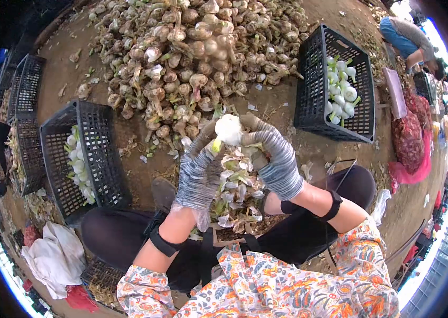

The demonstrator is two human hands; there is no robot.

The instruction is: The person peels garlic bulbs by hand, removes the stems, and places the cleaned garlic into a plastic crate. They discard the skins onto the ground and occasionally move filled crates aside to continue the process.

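Between my two gloved hands is a peeled white garlic bulb (229,130), its short green-yellow stem end pointing down and left. My left hand (200,172), in a dirty striped glove, has its fingers closed around the bulb's stem side. My right hand (274,153), gloved alike, pinches the bulb from the right with thumb and fingers. Below the hands, garlic skins and cut stems (237,191) lie heaped between my legs. Just beyond the hands rises a big pile of unpeeled, soil-stained garlic (181,69).
Black plastic crates holding white garlic stand at the right (335,124) and left (104,153). More crates (28,143) line the far left. Red mesh sacks (409,138) lie at the right, near a bending person (406,37). A white cloth sack (54,257) lies lower left.
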